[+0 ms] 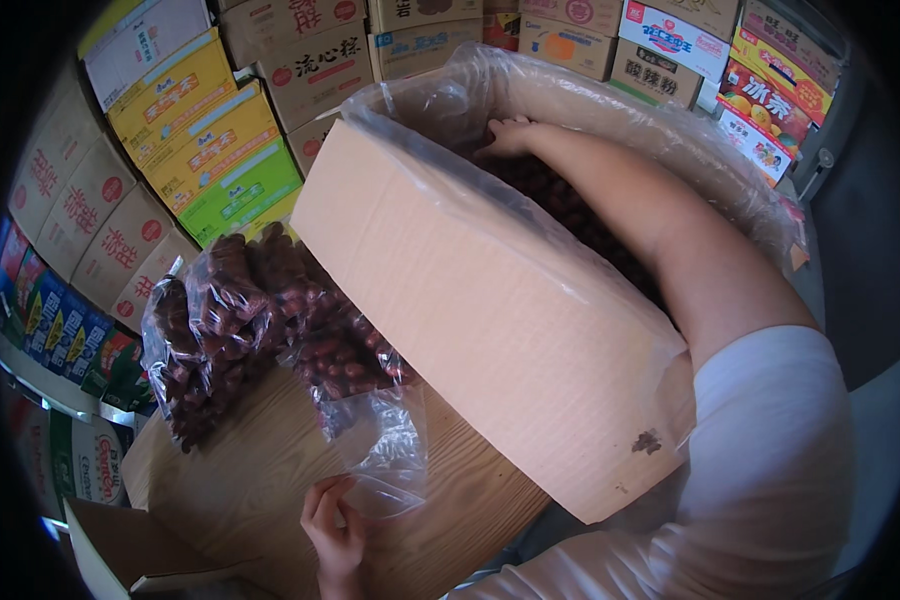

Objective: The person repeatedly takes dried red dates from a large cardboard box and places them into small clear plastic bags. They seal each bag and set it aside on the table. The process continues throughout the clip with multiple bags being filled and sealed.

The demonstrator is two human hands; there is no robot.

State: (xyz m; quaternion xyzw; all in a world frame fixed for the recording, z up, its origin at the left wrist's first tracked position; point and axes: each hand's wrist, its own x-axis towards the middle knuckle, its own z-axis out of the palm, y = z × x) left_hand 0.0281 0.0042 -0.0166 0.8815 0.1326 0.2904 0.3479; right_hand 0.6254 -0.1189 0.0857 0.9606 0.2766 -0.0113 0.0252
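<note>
On the wooden worktop [460,492], toward its far-left corner, clear plastic bags [232,305] of dark-red dates seem filled; one part-filled clear bag [378,440] is met by the left hand [335,530], fingers curled, pinch unclear. In the tan cardboard carton [470,320], loose dates [548,190] are left, reached by the right hand [510,137], fingers spread.

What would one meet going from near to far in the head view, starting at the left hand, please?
The left hand → the clear bag's unfilled end → dark red fruit inside that bag → stacked cartons at the back.
</note>
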